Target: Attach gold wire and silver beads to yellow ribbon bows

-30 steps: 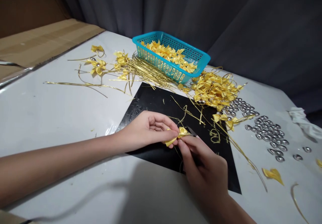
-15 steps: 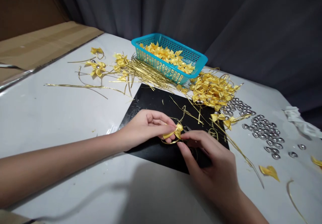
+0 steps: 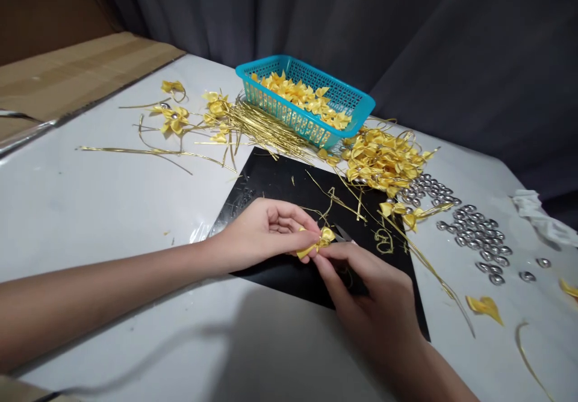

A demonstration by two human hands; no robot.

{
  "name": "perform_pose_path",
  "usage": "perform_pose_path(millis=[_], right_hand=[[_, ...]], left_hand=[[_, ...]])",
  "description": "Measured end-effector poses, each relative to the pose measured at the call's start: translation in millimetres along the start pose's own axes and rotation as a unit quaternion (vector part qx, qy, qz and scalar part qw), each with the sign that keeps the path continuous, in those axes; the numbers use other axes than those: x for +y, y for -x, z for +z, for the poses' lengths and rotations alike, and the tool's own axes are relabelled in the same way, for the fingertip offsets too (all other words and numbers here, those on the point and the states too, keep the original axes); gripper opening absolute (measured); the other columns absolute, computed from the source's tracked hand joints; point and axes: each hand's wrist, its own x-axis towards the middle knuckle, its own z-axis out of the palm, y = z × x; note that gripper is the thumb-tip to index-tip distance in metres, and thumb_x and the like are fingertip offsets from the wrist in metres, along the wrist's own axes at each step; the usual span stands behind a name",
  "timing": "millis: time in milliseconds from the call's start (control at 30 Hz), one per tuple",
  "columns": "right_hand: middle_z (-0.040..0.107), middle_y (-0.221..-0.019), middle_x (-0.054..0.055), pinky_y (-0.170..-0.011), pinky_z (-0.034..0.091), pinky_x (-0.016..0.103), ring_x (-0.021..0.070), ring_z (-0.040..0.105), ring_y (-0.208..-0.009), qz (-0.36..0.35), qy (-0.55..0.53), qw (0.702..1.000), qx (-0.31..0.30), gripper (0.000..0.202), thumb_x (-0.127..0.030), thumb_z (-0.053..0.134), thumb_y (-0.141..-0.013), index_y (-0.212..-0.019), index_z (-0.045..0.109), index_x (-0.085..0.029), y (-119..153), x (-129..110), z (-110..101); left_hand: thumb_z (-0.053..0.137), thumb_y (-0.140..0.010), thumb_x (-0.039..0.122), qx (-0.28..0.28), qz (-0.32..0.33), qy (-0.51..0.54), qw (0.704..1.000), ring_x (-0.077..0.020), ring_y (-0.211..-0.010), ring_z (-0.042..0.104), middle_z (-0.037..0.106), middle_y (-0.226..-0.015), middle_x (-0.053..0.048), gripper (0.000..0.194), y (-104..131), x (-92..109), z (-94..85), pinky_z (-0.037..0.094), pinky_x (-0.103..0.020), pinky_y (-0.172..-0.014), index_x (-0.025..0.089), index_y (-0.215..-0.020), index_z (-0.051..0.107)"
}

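Over a black mat [image 3: 280,185], my left hand [image 3: 266,230] pinches a yellow ribbon flower [image 3: 326,237] between thumb and fingers. Beside it, my right hand [image 3: 370,287] has its thumb and forefinger closed at the flower's lower edge, on what looks like its thin gold wire; the fingertips hide most of it. A pointed metal blade [image 3: 344,233] shows just behind my right forefinger, and the rest of that tool is covered by the hand. Gold wire scraps [image 3: 383,241] lie on the mat near both hands.
A blue basket [image 3: 365,104] of yellow ribbon pieces stands at the back. Before it lies a bundle of gold wires [image 3: 266,128]. To the right are a pile of yellow flowers [image 3: 383,158] and many silver beads [image 3: 481,236]. Cardboard [image 3: 90,77] borders the left.
The flower has turned and shifted slightly right in my left fingers. My right hand has moved a little left, closer to my left fingertips; the wire loop below the flower no longer shows.
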Motion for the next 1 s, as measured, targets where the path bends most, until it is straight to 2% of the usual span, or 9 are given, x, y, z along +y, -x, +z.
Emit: perform_pose_path(millis=[67, 133, 233, 367, 533, 700, 867, 1000], right_hand=[[0.066, -0.082, 0.0, -0.057, 0.048, 0.023, 0.0095, 0.059, -0.059, 0.033, -0.044, 0.998, 0.034, 0.015, -0.016, 0.055, -0.081, -0.095, 0.057, -0.021, 0.6, -0.1, -4.1], [0.064, -0.093, 0.004, -0.06, 0.049, 0.025, 0.0113, 0.059, -0.066, 0.076, -0.085, 0.99, 0.081, 0.024, -0.021, 0.055, -0.082, -0.105, 0.054, -0.021, -0.6, -1.2, -7.0], [0.064, -0.092, 0.005, -0.067, 0.052, 0.028, 0.0148, 0.062, -0.077, 0.109, -0.117, 0.985, 0.071, 0.015, -0.021, 0.056, -0.082, -0.097, 0.059, -0.02, -5.4, -3.2, -5.8], [0.064, -0.085, 0.004, -0.074, 0.051, 0.032, 0.0163, 0.063, -0.081, 0.097, -0.176, 0.978, 0.062, 0.005, -0.016, 0.056, -0.083, -0.081, 0.06, -0.019, -10.7, -2.7, 3.5], [0.054, -0.079, 0.002, -0.069, 0.046, 0.031, 0.0149, 0.055, -0.076, 0.054, -0.113, 0.991, 0.05, 0.009, -0.016, 0.045, -0.088, -0.081, 0.049, -0.02, -10.1, -0.2, 11.5], [0.048, -0.084, 0.003, -0.072, 0.043, 0.031, 0.0148, 0.05, -0.081, 0.032, -0.123, 0.987, 0.095, 0.009, -0.016, 0.04, -0.09, -0.085, 0.046, -0.02, -6.4, -5.0, 9.3], [0.05, -0.085, 0.002, -0.068, 0.047, 0.026, 0.0114, 0.054, -0.077, 0.076, -0.223, 0.959, 0.155, 0.009, -0.019, 0.042, -0.092, -0.088, 0.049, -0.021, -17.4, -22.7, -9.7], [0.052, -0.085, 0.002, -0.065, 0.047, 0.024, 0.0096, 0.058, -0.074, 0.094, -0.297, 0.924, 0.221, 0.01, -0.018, 0.047, -0.091, -0.087, 0.057, -0.019, -25.7, -21.2, -48.9]], left_hand=[[0.065, -0.077, 0.017, 0.002, 0.004, -0.002, 1.0, -0.0057, -0.057, 0.059, 0.066, -0.061, 0.002, 0.006, 0.1, 0.2, 1.0, 0.046, -0.015, -0.059, 0.012, -0.074, 0.063], [0.065, -0.077, 0.018, 0.005, 0.01, -0.011, 1.0, -0.0056, -0.057, 0.059, 0.066, -0.063, 0.001, 0.007, 0.2, 0.6, 2.0, 0.046, -0.016, -0.06, 0.012, -0.075, 0.062], [0.065, -0.076, 0.016, -0.001, 0.016, -0.043, 0.999, -0.0052, -0.057, 0.057, 0.064, -0.062, 0.002, 0.006, 1.1, 0.8, 3.4, 0.045, -0.015, -0.059, 0.011, -0.075, 0.062], [0.065, -0.075, 0.015, 0.001, 0.022, -0.059, 0.998, -0.0057, -0.059, 0.057, 0.064, -0.064, 0.001, 0.006, 2.4, -0.3, 4.4, 0.044, -0.015, -0.059, 0.01, -0.074, 0.062], [0.063, -0.075, 0.014, 0.008, 0.029, -0.074, 0.997, -0.0053, -0.058, 0.055, 0.062, -0.064, 0.001, 0.004, 2.5, -1.3, 6.7, 0.042, -0.015, -0.058, 0.01, -0.074, 0.062], [0.063, -0.075, 0.013, 0.001, 0.044, -0.095, 0.995, -0.0055, -0.058, 0.055, 0.061, -0.062, 0.002, 0.004, 3.4, -1.7, 10.3, 0.043, -0.016, -0.059, 0.01, -0.074, 0.062], [0.062, -0.075, 0.015, 0.0, 0.047, -0.122, 0.991, -0.0056, -0.056, 0.055, 0.061, -0.062, 0.002, 0.005, 2.9, -5.5, 10.2, 0.042, -0.017, -0.057, 0.01, -0.074, 0.062], [0.062, -0.075, 0.014, 0.024, 0.05, -0.131, 0.99, -0.0058, -0.058, 0.056, 0.063, -0.064, 0.0, 0.004, 1.4, -6.0, 9.0, 0.043, -0.016, -0.058, 0.01, -0.076, 0.062]])
